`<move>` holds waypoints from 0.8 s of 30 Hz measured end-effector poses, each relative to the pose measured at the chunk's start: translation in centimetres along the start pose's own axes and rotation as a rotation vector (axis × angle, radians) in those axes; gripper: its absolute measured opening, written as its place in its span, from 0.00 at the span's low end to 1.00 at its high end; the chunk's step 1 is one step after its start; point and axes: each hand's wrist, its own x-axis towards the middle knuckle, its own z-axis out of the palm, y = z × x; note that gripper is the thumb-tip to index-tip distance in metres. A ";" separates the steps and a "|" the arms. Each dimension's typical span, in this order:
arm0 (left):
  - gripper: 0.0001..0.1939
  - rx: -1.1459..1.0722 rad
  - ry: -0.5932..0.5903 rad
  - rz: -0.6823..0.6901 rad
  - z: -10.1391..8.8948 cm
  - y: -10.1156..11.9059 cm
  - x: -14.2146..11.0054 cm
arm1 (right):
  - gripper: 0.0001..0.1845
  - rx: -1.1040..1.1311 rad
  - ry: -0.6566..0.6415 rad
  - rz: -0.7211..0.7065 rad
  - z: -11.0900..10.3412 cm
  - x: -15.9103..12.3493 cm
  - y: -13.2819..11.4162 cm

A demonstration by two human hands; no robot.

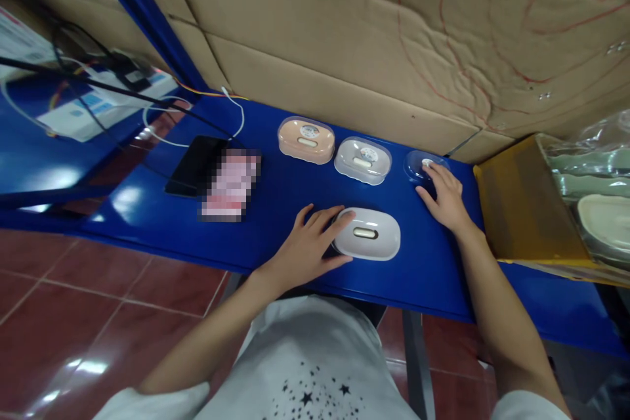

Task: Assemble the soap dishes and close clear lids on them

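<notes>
A white oval soap dish (388, 244) with a slot in its middle lies on the blue table near the front edge. My left hand (315, 243) is around its left end, thumb at the near side and index finger over the far rim. Farther back on the right, a clear plastic lid (412, 161) with a round white sticker rests on the table. My right hand (445, 197) grips this lid, fingertips on the sticker and thumb by its near edge. Behind the white dish stand a peach soap dish (290, 139) and another white soap dish (347, 161), both under clear lids with stickers.
On the right, a cardboard box (531, 203) holds pale green and cream dishes in plastic. A dark tablet (189, 167) and a blurred pink item (229, 184) lie left. Cables and a white power unit (79, 118) are farther left. Cardboard (319, 33) lines the back.
</notes>
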 end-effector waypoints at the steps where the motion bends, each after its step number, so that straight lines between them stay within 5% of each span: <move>1: 0.39 0.001 -0.002 0.003 0.0 -0.1 0.1 | 0.32 0.000 -0.001 0.003 -0.2 0.0 -0.2; 7: 0.42 0.007 0.035 -0.013 0.3 -0.5 0.2 | 0.26 0.073 0.004 -0.075 -2.5 -0.9 -4.2; 14: 0.44 0.008 0.036 -0.030 0.4 -0.3 0.2 | 0.20 0.486 -0.248 -0.178 -2.2 -1.8 -11.2; 24: 0.45 -0.026 0.022 -0.025 0.3 -0.6 0.3 | 0.16 0.529 -0.322 -0.162 -1.7 -1.4 -11.8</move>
